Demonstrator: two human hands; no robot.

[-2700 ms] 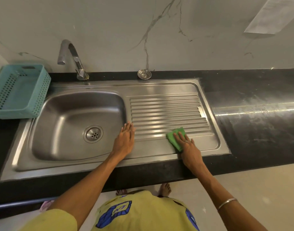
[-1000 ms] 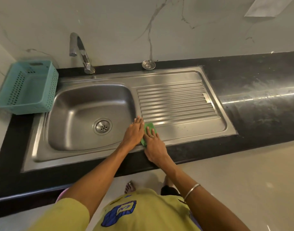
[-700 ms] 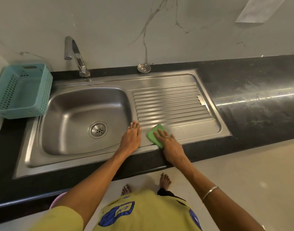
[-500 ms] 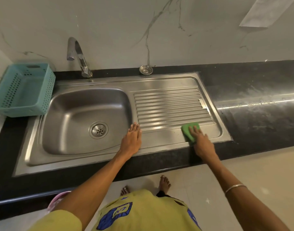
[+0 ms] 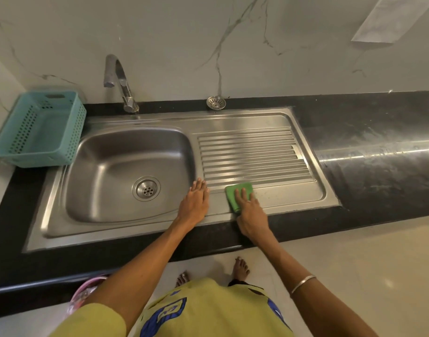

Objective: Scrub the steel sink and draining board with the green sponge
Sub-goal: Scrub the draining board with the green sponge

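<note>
The steel sink has a basin [image 5: 116, 166] with a round drain [image 5: 146, 188] on the left and a ribbed draining board [image 5: 252, 154] on the right. My right hand [image 5: 251, 214] presses flat on the green sponge [image 5: 234, 194], which lies on the smooth front strip of the draining board, just below the ribs. My left hand [image 5: 195, 200] rests flat, fingers together, on the steel between the basin and the board. It holds nothing.
A teal perforated basket [image 5: 42, 128] stands left of the basin on the black counter [image 5: 378, 147]. A chrome tap [image 5: 121, 81] rises behind the basin. A loose round strainer [image 5: 216, 102] lies behind the board by the marble wall. Bare feet and a pink bucket show below.
My right hand slid the sponge left along the board's front strip, back toward my left hand, from its spot near the right end. My left hand stayed in place.
</note>
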